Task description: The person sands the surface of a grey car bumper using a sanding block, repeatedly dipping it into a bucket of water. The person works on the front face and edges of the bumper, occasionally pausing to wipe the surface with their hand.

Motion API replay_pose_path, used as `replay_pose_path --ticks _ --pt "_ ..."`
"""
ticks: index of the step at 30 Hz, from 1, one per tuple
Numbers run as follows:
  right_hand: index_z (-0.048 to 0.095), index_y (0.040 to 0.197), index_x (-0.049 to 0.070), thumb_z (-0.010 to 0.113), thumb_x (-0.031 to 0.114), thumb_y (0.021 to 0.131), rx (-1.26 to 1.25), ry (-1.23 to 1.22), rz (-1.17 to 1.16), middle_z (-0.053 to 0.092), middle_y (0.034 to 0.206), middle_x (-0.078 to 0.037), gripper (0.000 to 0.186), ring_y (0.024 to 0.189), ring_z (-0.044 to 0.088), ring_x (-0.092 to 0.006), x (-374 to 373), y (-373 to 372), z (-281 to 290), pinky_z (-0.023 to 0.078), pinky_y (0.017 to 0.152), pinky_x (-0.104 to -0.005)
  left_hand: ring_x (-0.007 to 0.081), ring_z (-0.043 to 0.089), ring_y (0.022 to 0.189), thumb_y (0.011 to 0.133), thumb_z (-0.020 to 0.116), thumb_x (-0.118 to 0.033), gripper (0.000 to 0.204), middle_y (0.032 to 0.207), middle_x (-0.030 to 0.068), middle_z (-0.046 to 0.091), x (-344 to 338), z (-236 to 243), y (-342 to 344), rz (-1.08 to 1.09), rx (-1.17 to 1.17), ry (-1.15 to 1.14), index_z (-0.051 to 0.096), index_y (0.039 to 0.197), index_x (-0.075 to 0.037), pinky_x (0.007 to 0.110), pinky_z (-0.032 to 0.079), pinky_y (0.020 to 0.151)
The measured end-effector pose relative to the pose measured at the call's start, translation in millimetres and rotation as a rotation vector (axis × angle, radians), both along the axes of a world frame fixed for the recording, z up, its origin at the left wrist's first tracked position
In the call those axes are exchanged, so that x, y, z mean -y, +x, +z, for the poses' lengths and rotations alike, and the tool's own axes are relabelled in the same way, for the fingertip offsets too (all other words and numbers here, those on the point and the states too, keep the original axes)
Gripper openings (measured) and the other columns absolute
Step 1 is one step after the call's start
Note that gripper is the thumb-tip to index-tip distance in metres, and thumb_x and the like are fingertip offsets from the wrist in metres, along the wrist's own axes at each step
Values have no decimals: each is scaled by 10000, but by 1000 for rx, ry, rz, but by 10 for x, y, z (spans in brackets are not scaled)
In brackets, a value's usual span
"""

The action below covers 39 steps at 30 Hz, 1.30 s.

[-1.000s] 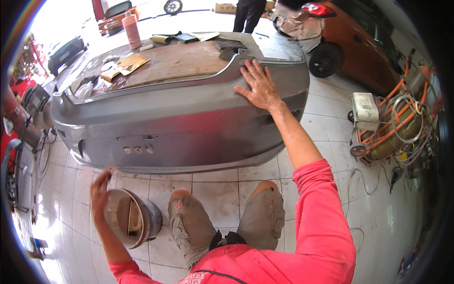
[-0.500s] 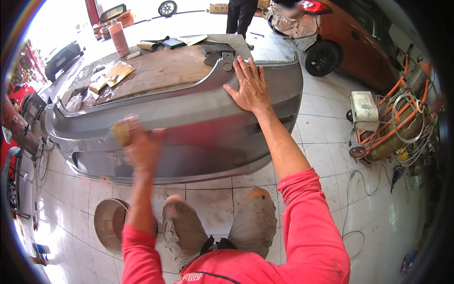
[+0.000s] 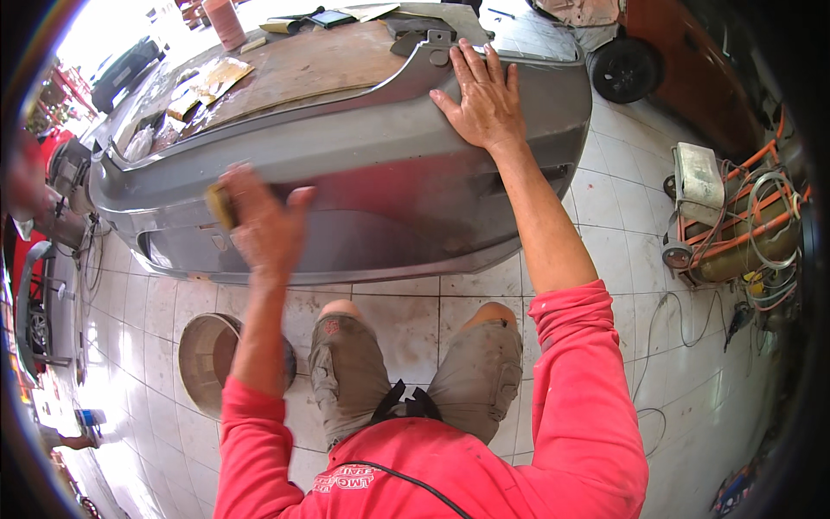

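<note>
A grey car bumper (image 3: 346, 169) with a reddish patch in its middle lies across a wooden-topped table in front of me. My left hand (image 3: 264, 227), slightly blurred, is closed on a yellowish sanding pad (image 3: 222, 206). Pad and fingers are over the left-middle part of the bumper's face; the fingers partly hide the pad. At the bumper's upper right corner, my right hand (image 3: 484, 104) lies flat with its fingers spread, beside a small mounting tab (image 3: 439, 38). That hand holds nothing.
On the tabletop (image 3: 320, 69) are crumpled yellowish paper (image 3: 218, 80), a pinkish-red bottle (image 3: 224, 22) and a dark flat device (image 3: 333, 18). A bucket (image 3: 194, 372) stands by my left leg. To the right, an orange-framed cylinder cart (image 3: 735, 251) with hoses stands below a car wheel (image 3: 624, 69).
The view has tipped down and shifted, so the bumper sits higher in it. My left hand still holds the pad over the bumper's left-middle part; my right hand keeps its place.
</note>
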State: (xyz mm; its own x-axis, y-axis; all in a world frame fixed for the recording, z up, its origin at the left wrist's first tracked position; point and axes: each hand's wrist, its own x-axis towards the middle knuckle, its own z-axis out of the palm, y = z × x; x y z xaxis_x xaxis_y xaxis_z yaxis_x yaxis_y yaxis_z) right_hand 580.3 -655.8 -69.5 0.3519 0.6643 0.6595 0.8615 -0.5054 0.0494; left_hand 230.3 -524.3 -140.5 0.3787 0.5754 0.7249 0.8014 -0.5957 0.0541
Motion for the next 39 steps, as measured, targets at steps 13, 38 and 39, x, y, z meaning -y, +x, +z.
replay_pose_path --ticks 13,38,39 --pt "385 1684 253 557 610 1052 24 36 54 446 1695 -21 746 1569 394 -289 105 182 65 267 1285 -630 442 340 1585 935 725 -623 1051 1676 296 384 -500 121 -666 -148 -153 50 338 1635 58 517 318 1284" --pt "487 1614 221 617 554 1026 -29 28 116 446 1668 -52 688 1574 366 -314 17 59 158 217 1301 -626 422 247 1626 914 778 -549 1017 1703 245 364 1002 341 1105 -626 -56 -194 355 1650 12 512 218 1330" --pt "488 1613 222 622 552 1024 -33 23 115 451 1666 -52 688 1574 366 -315 86 136 124 215 1301 -626 424 267 1618 914 780 -542 995 1692 241 389 955 318 1127 -696 -80 -185 378 1644 2 514 230 1326"
